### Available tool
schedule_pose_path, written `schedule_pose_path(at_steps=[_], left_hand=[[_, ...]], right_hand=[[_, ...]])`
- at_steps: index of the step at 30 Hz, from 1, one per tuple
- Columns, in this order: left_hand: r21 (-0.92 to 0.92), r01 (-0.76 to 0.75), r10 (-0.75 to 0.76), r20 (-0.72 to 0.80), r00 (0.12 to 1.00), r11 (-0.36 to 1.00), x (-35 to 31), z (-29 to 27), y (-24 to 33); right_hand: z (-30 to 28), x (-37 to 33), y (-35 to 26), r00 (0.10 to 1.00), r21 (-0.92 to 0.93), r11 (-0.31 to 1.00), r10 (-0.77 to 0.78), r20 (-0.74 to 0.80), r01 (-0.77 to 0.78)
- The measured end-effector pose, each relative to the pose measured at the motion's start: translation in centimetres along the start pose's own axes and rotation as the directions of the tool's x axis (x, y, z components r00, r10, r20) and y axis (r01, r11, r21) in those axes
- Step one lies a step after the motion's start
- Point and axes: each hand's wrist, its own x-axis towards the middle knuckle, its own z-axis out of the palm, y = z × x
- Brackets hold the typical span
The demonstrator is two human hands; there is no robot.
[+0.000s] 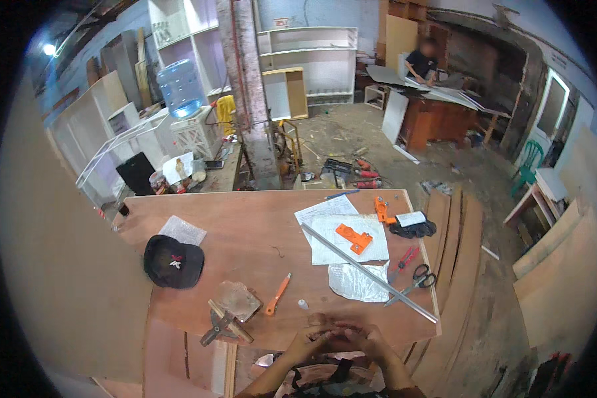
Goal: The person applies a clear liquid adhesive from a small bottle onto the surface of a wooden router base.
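At the front edge of the wooden table [245, 219], my left hand [315, 339] and my right hand [370, 341] are close together with fingers curled inward. Whatever lies between them is too small and dim to make out. A brownish rounded shape [318, 320] shows just beyond the left fingers. Left of it lie a small white piece [303, 304], an orange-handled cutter knife [278, 294] and a hammer [224, 325] beside a clear crumpled packet [239, 300]. To the right, a long metal bar [371, 274] slants across papers [331, 249], near scissors [414, 284] and red-handled pliers [404, 260].
Orange plastic jigs [354, 239], a plastic sheet [358, 282] and a black cloth item [413, 228] lie on the right half. A dark cap [174, 261] sits at left. Boards [454, 265] lean along the right side. Beyond a pillar [251, 93], another person [422, 63] works at a far table.
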Motion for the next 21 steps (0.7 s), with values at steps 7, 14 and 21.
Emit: schedule_pose_path(at_steps=[7,14,21], left_hand=[[-0.017,-0.323,0.317,-0.159,0.935,0.946,0.5,3.4,3.8],[0.075,-0.504,0.510,-0.105,0.854,0.860,-1.7,8.4,9.4],[0.027,-0.757,0.758,-0.013,0.653,0.653,-0.3,12.1,10.9]], right_hand=[[1.0,-0.3,1.8,0.899,-0.377,0.819,-0.362,0.247,0.433],[8.6,-1.8,-4.5,0.717,-0.171,0.704,-0.632,0.293,0.690],[7.5,-2.2,-7.7,0.567,-0.312,0.477,-0.742,0.358,0.821]])
